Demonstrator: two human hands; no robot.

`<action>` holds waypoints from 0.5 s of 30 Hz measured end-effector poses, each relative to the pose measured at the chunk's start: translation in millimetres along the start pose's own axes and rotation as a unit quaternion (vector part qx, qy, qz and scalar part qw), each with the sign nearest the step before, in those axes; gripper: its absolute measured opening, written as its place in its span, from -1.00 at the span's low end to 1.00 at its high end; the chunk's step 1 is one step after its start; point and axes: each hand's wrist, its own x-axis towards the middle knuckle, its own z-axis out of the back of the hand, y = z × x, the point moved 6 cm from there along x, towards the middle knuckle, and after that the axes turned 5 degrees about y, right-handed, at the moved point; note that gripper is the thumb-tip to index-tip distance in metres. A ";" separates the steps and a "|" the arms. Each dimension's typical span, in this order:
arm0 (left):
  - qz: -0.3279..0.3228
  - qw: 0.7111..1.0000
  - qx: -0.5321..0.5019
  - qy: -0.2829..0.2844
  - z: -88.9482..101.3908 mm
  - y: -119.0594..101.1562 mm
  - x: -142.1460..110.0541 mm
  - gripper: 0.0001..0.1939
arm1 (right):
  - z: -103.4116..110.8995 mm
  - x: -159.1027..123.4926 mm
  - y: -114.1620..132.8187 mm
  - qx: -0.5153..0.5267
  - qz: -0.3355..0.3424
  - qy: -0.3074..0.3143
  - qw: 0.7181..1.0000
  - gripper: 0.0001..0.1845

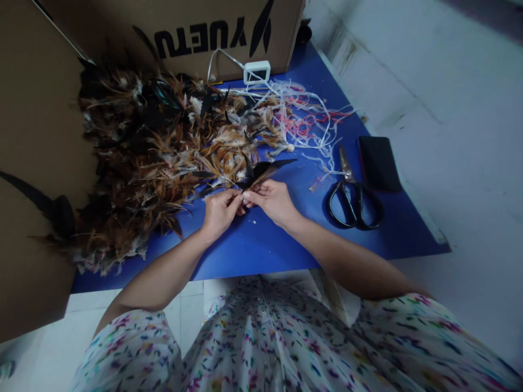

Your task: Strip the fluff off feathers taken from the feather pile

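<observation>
Blue tabletop (261, 247), dark feathers (258, 172) pinched by left hand (220, 212) and right hand (275, 203), brown feathers (163, 169) heaped at the hands' ten o'clock, scissors (358, 198) laid at three o'clock.

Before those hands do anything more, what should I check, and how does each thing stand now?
1. Left hand and right hand both at the dark feathers: ok, fingers pinched at their lower ends.
2. Binding around those ends: cannot tell, fingers cover them.
3. Scissors out of the hands: ok, lying on the table.
4. White and red strands untangled: not ok.
5. White device's display readable: cannot tell, too small.
</observation>
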 end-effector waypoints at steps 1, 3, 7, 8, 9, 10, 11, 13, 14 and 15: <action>-0.010 1.000 0.011 -0.004 0.7 -1.5 -0.4 -0.80 | -0.2 -0.1 0.6 -0.002 0.004 0.002 1.000 -0.50; -0.029 0.999 0.031 -0.011 1.5 -4.5 -0.9 -0.82 | -0.7 0.0 1.7 -0.008 0.014 0.009 1.000 -0.52; -0.081 0.994 0.065 -0.020 2.1 -11.3 -2.3 -0.86 | -1.5 1.1 2.1 -0.017 0.036 0.019 0.999 -0.53; -0.094 0.992 0.076 -0.024 2.3 -12.8 -2.9 -0.86 | -1.6 1.4 1.8 -0.017 0.040 0.020 0.999 -0.53; -0.104 0.990 0.088 -0.029 2.6 -14.0 -3.5 -0.87 | -1.6 1.6 1.4 -0.017 0.042 0.020 0.999 -0.53; -0.113 0.988 0.101 -0.032 2.7 -14.9 -4.2 -0.87 | -1.7 1.7 0.8 -0.016 0.042 0.022 0.999 -0.53; -0.118 0.986 0.113 -0.034 2.7 -15.5 -4.8 -0.87 | -1.9 1.8 0.2 -0.017 0.041 0.024 0.999 -0.53; -0.122 0.984 0.127 -0.036 2.6 -15.7 -5.8 -0.87 | -2.6 1.7 -0.5 -0.020 0.037 0.031 0.999 -0.54; -0.120 0.984 0.127 -0.035 2.5 -15.3 -6.0 -0.87 | -2.9 1.6 -0.6 -0.023 0.034 0.035 0.999 -0.54; -0.113 0.986 0.121 -0.032 2.4 -14.5 -5.8 -0.87 | -3.0 1.5 -0.5 -0.025 0.032 0.039 0.998 -0.54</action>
